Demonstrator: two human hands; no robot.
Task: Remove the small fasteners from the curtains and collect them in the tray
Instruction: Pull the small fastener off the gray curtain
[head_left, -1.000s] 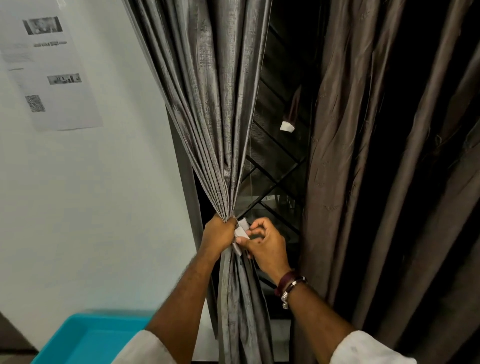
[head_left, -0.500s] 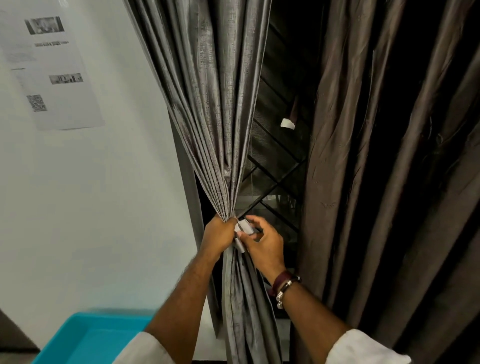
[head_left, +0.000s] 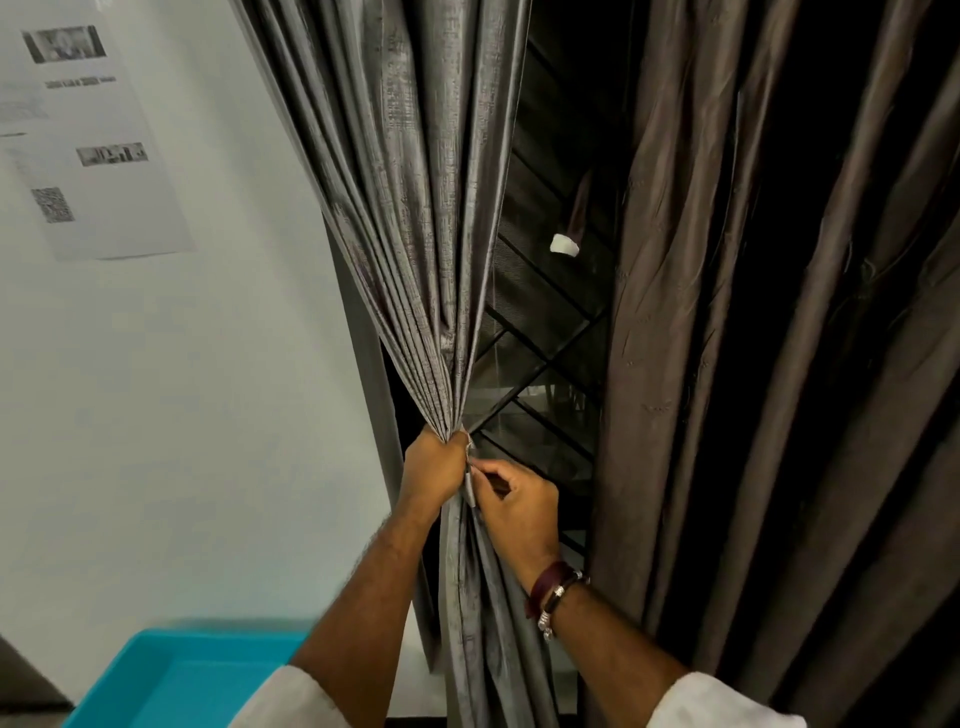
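Grey woven curtain (head_left: 415, 218), slight sheen, bunched into tight pleats at a waist. Left hand (head_left: 434, 470) fisted around that waist, fully closed on the cloth. Right hand (head_left: 514, 506) just beside it, thumb and forefinger pinched together at a small pale fastener (head_left: 470, 486) that sits against the bunch between the two hands; most of it hidden, shape hard to tell, looks thin and flat. Judgement: fastener light and small, probably stiff, easy to drop, so pinch by its free edge and pull away from the cloth while the left hand steadies the soft, slippery folds. Second curtain (head_left: 753, 364) at right, brown, smoother, loose folds. Another white fastener (head_left: 564, 244) hangs higher in the gap. Teal plastic tray (head_left: 171, 675) sits low left, well apart from the hands, glossy, raised rim.
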